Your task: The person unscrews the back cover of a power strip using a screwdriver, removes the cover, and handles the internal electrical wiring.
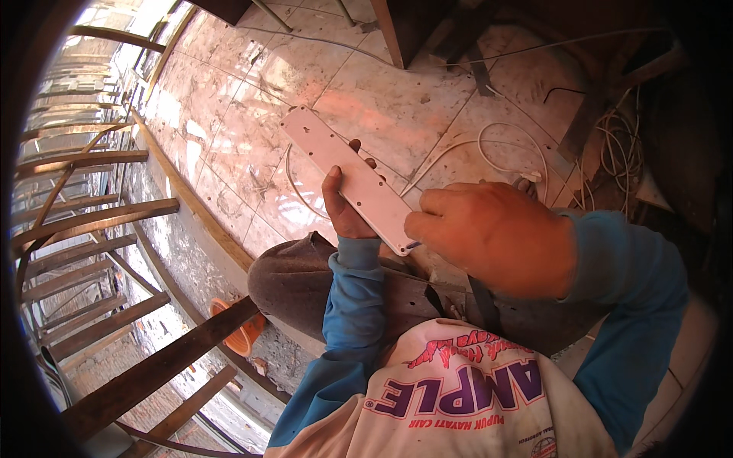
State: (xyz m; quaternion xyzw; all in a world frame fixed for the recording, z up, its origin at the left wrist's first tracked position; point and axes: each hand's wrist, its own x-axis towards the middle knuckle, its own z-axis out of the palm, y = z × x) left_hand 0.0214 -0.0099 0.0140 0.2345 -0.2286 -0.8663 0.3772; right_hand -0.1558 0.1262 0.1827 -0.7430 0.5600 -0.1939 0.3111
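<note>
A long white power strip [324,143] is held above my lap, its flat underside with several small screw holes turned up. My left hand [346,204] is wrapped round it, thumb on the near edge and fingertips showing past the far edge. At the strip's lower right end, my right hand [489,238] is closed, its fingers pinched together beside the corner. A small dark tip shows under those fingers, but the thing they hold is mostly hidden.
White cable [450,145] loops over the dirty tiled floor [259,84], with more coiled cable [617,153] at the right. Dark wooden furniture legs [393,34] stand at the far side. Wooden slats [114,217] line the left, near an orange pot [243,336].
</note>
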